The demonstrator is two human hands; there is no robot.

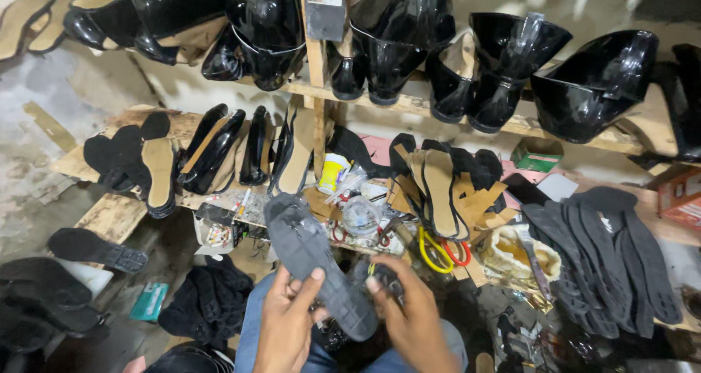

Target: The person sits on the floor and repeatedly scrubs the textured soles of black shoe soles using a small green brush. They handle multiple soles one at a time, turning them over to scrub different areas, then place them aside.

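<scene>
Left hand: the left hand point(286, 322) is clamped on a dark grey shoe sole point(315, 262), thumb across its tread, sole tilted up over the lap.
Right hand: the right hand point(412, 316) is curled tight round a small dark tool point(383, 276) just beside the sole's lower end.
Bench: scissors point(438, 254) with yellow and red handles lie beyond; a stack of black soles point(606, 252) sits to the right.
Shelf: glossy black shoe uppers point(409, 33) are lined up above.

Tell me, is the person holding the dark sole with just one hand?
No. Both the left hand and the right hand grip the dark sole, one on each side.
</scene>
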